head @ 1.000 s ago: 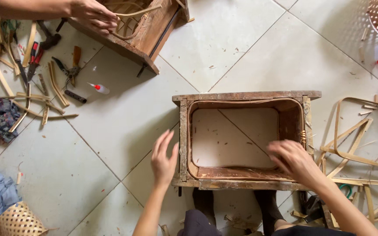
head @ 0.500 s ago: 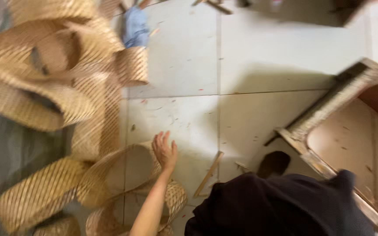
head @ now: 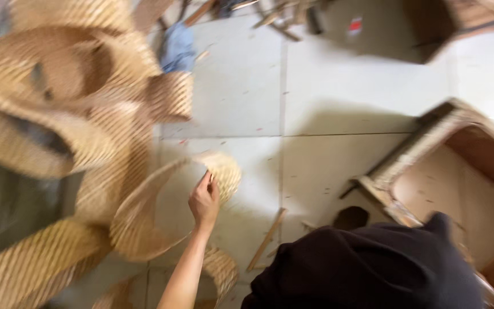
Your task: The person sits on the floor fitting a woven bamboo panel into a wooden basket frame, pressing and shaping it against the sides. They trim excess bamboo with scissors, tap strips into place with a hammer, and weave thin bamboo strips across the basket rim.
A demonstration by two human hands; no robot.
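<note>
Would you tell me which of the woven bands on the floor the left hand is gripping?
The left hand grips the curved woven band lying apart on the tiles; the other bands are piled farther left.

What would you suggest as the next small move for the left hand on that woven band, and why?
Probably close the left hand firmly on the woven band and lift it free: the fingers sit at its rim, and its far end seems to touch the pile.

A small red-and-white label [head: 355,26] lies blurred on the floor near the top edge.
</note>
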